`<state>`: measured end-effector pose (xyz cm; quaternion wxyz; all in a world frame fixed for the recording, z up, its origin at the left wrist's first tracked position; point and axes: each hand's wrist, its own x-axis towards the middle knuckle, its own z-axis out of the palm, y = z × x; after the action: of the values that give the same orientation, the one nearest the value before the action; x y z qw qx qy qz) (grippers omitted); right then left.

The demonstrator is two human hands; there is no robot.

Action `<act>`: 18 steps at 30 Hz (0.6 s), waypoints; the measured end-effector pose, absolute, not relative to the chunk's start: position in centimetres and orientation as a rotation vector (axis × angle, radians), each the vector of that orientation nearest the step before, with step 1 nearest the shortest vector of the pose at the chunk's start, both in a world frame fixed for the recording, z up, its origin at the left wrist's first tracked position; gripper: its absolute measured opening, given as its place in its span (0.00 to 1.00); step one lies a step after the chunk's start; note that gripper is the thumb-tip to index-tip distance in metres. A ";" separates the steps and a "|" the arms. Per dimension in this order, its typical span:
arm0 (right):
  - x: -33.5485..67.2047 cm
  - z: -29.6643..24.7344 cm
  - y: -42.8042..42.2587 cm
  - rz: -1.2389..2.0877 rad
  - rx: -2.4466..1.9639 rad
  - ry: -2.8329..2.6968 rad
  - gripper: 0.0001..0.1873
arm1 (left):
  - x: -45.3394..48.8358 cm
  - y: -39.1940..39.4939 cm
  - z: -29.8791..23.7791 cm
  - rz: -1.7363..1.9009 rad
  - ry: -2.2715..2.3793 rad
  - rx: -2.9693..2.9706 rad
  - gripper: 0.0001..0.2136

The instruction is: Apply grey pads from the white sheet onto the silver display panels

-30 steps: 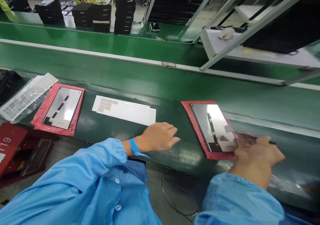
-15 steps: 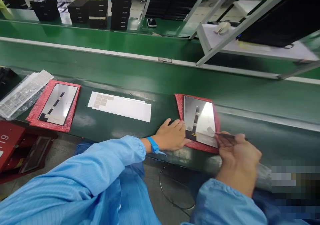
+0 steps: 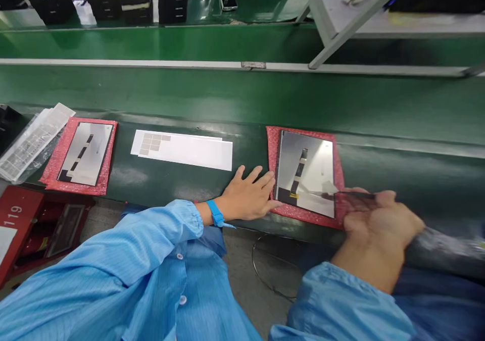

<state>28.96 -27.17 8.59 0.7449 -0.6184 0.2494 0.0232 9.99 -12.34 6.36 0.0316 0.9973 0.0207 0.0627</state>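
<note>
A display panel [image 3: 316,177] with a dark flex cable [image 3: 299,173] lies on a red bubble-wrap bag [image 3: 338,151] at the right. My left hand [image 3: 248,194] rests flat with fingers spread, its fingertips at the left edge of the bag. My right hand [image 3: 382,220] is closed round a slim dark tool, apparently tweezers [image 3: 359,195], that points left over the panel's lower right corner. A pale patch shows by the tool's tip; I cannot tell whether it is a sticker or a reflection. Left of my left hand lies a white sheet [image 3: 189,151] bearing several grey stickers [image 3: 151,144].
Another panel [image 3: 85,154] lies on red bubble wrap at the left, near sticker sheets [image 3: 34,141] in clear plastic. A red box [image 3: 15,214] stands below the bench edge. Black box stacks [image 3: 172,0] and a white-framed shelf [image 3: 364,15] stand at the back.
My left hand has drawn back leftward off the panel and its fingers have spread. My right hand with the tweezers has shifted right. The view has tilted down and levelled.
</note>
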 end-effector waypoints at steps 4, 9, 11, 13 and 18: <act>24.9 9.0 -26.8 0.069 -1.426 0.560 0.14 | 8.0 -12.2 6.9 0.160 0.080 3.063 0.34; 19.5 8.6 -27.4 0.202 -1.401 0.517 0.09 | 2.3 -10.7 7.0 0.143 0.138 3.097 0.34; 18.3 8.2 -27.3 0.252 -1.403 0.501 0.08 | 0.5 -10.0 6.9 0.097 0.142 3.113 0.33; 17.6 7.9 -27.1 0.261 -1.435 0.447 0.07 | -0.6 -9.7 6.9 0.061 0.160 3.126 0.33; 17.1 8.3 -26.5 -0.020 -1.488 0.241 0.04 | -0.6 -10.4 7.0 0.078 0.188 3.117 0.33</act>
<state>17.14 -26.54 8.28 0.7290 -0.6756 0.1096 -0.0089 -0.59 -10.39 7.02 0.0088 0.9978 0.0601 0.0251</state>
